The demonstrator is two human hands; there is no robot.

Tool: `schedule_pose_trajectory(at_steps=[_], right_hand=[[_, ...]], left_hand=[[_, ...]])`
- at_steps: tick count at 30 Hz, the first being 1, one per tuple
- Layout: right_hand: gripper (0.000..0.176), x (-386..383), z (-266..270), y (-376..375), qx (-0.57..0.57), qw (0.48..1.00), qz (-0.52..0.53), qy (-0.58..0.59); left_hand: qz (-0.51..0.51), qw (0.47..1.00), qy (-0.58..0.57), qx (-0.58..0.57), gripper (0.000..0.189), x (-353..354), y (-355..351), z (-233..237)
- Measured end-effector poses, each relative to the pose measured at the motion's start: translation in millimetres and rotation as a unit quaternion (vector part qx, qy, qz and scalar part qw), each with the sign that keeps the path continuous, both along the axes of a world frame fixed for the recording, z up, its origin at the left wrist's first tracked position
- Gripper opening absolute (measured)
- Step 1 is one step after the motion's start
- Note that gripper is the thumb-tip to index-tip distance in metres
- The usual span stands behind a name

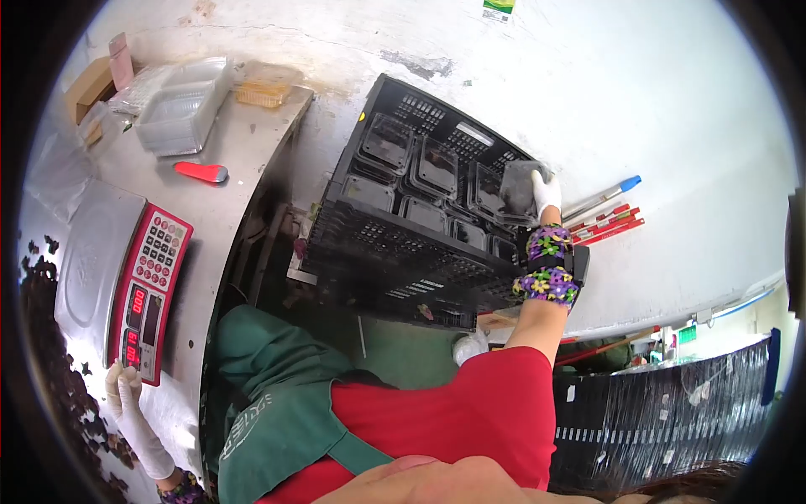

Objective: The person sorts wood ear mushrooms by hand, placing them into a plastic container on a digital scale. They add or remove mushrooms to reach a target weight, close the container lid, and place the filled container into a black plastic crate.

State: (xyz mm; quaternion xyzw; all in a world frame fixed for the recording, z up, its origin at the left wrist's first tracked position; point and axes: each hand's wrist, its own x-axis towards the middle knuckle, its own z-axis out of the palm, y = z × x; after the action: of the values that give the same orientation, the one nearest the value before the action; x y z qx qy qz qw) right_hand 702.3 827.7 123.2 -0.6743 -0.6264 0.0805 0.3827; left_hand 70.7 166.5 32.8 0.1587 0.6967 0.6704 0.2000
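My right hand [546, 190], in a white glove, grips a clear plastic clamshell box [518, 191] at the right end of a black plastic crate [403, 223]. Several similar clear boxes [435, 164] with dark contents stand in rows inside the crate. Far to the left, my left hand [126, 393], also gloved, is by the front edge of a red-and-silver digital scale [155, 286]. Its fingers are curled together; what they hold, if anything, is hidden. Loose dark pieces [42, 294] lie along the scale's far side and near my left wrist.
On the metal table [239, 160] are a red-handled cutter [201, 172], stacked empty clear boxes [185, 105] and yellowish trays [262, 92]. A white wall rises behind the crate. Red-handled poles [604, 223] lean at right, above a black plastic-wrapped stack [663, 420].
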Motion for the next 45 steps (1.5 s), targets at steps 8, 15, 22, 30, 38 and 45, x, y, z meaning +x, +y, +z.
schedule_pose_trajectory(at_steps=[8, 15, 22, 30, 38, 45], right_hand=[[0.045, -101.0, 20.6, 2.4, 0.017, 0.987, 0.153, -0.042], [0.029, -398.2, 74.8, -247.5, 0.201, 0.766, 0.595, -0.136], [0.031, -607.9, -10.9, -209.1, 0.224, 0.713, 0.647, -0.152], [0.036, -685.1, -56.7, -65.5, 0.143, 0.706, 0.57, -0.395], [0.034, -674.9, -24.7, -56.9, 0.135, 0.831, 0.496, -0.212], [0.021, -616.3, 17.7, -324.4, 0.139, 0.766, 0.628, 0.018]], left_hand=[[0.081, 0.985, 0.075, -0.135, 0.029, 42.9, 10.9, 68.5], [0.104, 0.993, -0.044, -0.034, 0.027, 46.9, -22.6, 40.9], [0.217, 0.973, -0.079, -0.017, 0.026, 58.9, -123.8, 6.0], [0.322, 0.85, 0.243, -0.338, 0.043, 34.3, -201.8, -29.0], [0.195, 0.805, 0.352, -0.436, 0.072, -41.9, -193.3, -42.7], [0.196, 0.744, 0.434, -0.469, 0.081, -114.1, -177.6, -58.8]])
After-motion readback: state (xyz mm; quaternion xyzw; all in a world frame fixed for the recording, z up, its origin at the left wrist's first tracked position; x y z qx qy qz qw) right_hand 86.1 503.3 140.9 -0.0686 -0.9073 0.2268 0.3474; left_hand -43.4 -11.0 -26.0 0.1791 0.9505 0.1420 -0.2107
